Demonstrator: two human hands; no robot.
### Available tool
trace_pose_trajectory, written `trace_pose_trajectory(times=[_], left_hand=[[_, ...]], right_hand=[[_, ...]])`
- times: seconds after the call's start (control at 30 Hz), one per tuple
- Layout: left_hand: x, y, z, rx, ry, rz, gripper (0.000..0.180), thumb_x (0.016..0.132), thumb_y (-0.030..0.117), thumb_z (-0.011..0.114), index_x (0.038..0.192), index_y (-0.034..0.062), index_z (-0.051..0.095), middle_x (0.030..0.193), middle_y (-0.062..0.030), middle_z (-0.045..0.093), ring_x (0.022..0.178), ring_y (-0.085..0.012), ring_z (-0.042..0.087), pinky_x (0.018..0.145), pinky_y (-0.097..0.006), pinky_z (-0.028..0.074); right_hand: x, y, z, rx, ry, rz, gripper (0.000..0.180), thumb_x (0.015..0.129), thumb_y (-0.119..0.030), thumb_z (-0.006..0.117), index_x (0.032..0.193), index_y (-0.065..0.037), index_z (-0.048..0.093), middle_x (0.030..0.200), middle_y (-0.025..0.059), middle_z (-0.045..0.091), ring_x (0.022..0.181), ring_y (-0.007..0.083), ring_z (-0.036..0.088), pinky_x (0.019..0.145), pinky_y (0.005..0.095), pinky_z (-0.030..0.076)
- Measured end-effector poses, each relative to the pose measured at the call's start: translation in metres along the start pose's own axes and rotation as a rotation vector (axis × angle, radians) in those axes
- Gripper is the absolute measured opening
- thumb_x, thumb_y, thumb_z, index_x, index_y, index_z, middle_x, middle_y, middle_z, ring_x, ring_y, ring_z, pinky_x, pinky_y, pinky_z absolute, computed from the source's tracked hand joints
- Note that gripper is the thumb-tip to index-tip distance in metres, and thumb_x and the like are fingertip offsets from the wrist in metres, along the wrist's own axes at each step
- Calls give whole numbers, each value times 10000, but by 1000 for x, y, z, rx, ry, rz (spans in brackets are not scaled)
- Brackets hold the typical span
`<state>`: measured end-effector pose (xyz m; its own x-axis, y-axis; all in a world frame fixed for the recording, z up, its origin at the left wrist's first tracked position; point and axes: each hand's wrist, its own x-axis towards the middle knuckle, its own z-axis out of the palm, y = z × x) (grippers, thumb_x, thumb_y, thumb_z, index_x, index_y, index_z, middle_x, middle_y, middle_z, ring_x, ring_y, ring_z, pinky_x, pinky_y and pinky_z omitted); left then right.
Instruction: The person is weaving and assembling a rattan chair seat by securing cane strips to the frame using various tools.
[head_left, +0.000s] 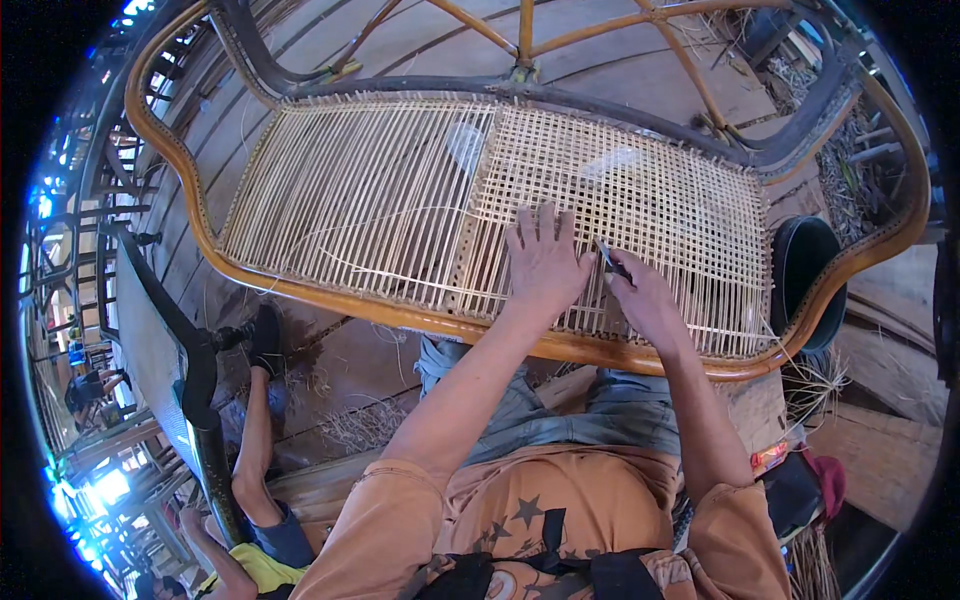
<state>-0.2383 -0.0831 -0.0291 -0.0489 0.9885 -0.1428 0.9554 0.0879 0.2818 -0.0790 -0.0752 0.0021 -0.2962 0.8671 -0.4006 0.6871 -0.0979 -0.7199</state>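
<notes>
In front of me lies a wooden seat frame (pixel 300 290) with a curved, glossy brown rim and pale cane strung across it. Its right half holds a cane lattice (pixel 660 200) crossed in both directions; the left half has cane strands (pixel 340 190) running mostly one way. My left hand (pixel 545 262) rests open on the lattice beside the middle bar, fingers spread. Just right of it, my right hand (pixel 648 305) is closed around a small tool (pixel 612 262) with a metal tip and dark handle. The tip is over the lattice; whether it touches the cane I cannot tell.
A dark bucket (pixel 808 275) stands under the frame's right end. Cane scraps (pixel 815 385) hang and lie near that corner. To the left are another dark wooden furniture piece (pixel 200 375) and a person in a yellow top (pixel 265 568). Planks form the floor.
</notes>
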Motion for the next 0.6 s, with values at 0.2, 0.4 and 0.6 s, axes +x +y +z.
trace_pose_trajectory(times=[0.2,0.4,0.6], left_hand=[[0,-2,-5,-32,-13,-4,648,846,403,581,1366,54,415,1437,-186,334,1352,-435,228,1069,-565,202],[-5,-12,0,-31,85,31,604,835,363,594,1315,29,443,1370,-148,383,1306,-380,299,1058,-516,247],[-8,-8,-2,43,135,26,574,837,362,591,1285,23,470,1360,-148,388,1310,-378,297,1056,-517,251]], right_hand=[[2,4,0,58,-4,-76,391,883,-205,543,1225,-17,534,973,258,622,878,396,607,804,416,472],[-1,-9,-10,170,43,14,388,879,-198,588,1224,-26,544,887,144,639,788,229,609,758,339,474],[5,13,-2,188,26,-82,382,879,-183,592,1216,-11,543,932,138,632,836,201,589,779,323,472]])
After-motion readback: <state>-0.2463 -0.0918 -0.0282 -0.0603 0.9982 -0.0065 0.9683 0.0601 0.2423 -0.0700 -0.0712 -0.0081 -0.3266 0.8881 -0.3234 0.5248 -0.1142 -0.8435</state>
